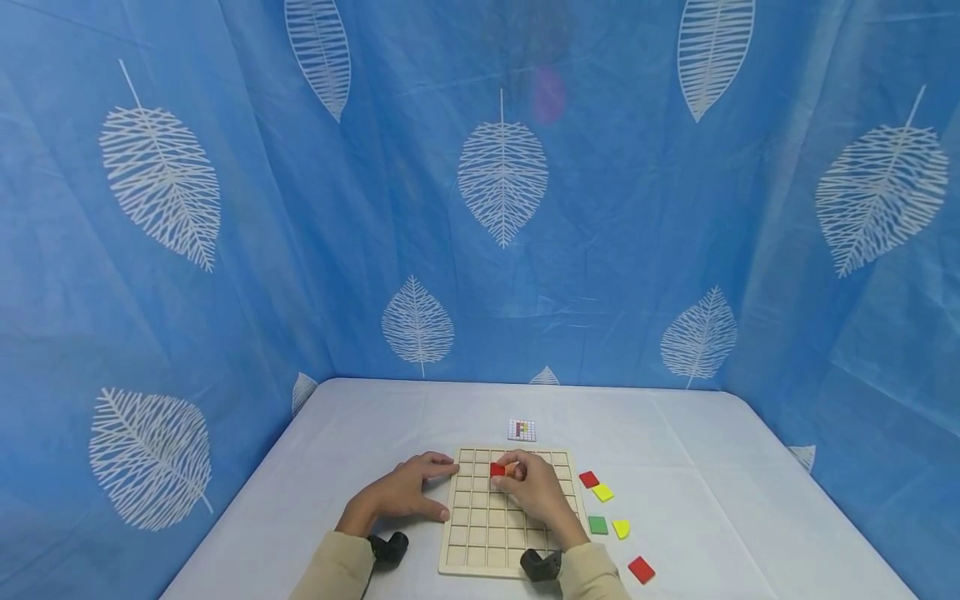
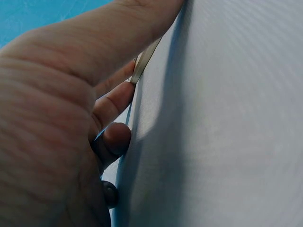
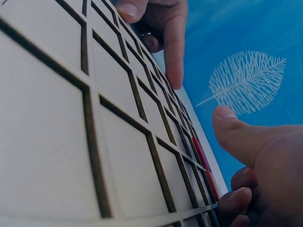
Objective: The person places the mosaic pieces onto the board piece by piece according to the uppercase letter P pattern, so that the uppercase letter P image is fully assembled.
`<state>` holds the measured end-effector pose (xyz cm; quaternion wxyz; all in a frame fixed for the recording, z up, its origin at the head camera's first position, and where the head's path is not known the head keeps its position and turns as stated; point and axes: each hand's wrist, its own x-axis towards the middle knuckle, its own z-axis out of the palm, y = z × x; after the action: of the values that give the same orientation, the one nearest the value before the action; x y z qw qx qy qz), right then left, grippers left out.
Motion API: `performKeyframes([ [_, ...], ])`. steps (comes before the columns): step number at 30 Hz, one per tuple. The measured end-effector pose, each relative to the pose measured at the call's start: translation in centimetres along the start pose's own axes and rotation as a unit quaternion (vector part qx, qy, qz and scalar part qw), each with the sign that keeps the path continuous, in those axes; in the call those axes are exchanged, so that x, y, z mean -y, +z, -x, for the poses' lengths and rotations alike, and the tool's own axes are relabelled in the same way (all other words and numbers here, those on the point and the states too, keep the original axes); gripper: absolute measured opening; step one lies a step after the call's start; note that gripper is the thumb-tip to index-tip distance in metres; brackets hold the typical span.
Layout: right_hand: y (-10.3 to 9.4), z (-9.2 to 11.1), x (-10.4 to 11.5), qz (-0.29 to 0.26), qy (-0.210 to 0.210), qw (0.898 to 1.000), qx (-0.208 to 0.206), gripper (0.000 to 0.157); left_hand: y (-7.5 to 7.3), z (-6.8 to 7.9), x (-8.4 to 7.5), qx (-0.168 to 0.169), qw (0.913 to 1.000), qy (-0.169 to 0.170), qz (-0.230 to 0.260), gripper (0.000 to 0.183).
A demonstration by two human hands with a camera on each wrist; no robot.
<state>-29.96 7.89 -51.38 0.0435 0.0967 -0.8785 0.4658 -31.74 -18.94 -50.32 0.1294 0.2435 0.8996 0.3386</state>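
Note:
A square wooden grid board (image 1: pixel 497 518) lies on the table. In one of its upper cells sits a red tile (image 1: pixel 497 469), with an orange tile (image 1: pixel 511 469) beside it. My right hand (image 1: pixel 538 492) is over the board, its fingers close at these tiles. The right wrist view shows the right thumb (image 3: pixel 229 125) raised apart from the fingers, nothing pinched between them. At the board's left edge is my left hand (image 1: pixel 405 490), thumb and fingers spread. Its fingertips meet the board's side in the left wrist view, where the palm hides part of the hand.
Right of the board lie a red tile (image 1: pixel 588 479), a yellow tile (image 1: pixel 603 492), a green tile (image 1: pixel 597 525), a rounded yellow piece (image 1: pixel 622 529) and another red tile (image 1: pixel 641 570). Behind it lies a small pattern card (image 1: pixel 522 430). Blue leaf-print cloth (image 1: pixel 600 250) surrounds the table.

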Motion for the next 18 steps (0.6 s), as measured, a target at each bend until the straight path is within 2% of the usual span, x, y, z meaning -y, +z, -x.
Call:
performKeyframes([
  [18,0.33,0.47,0.23,0.059,-0.024,0.998,-0.004,0.024,0.08,-0.16,0.41,-0.002,0.9999,0.012,-0.011,0.084],
])
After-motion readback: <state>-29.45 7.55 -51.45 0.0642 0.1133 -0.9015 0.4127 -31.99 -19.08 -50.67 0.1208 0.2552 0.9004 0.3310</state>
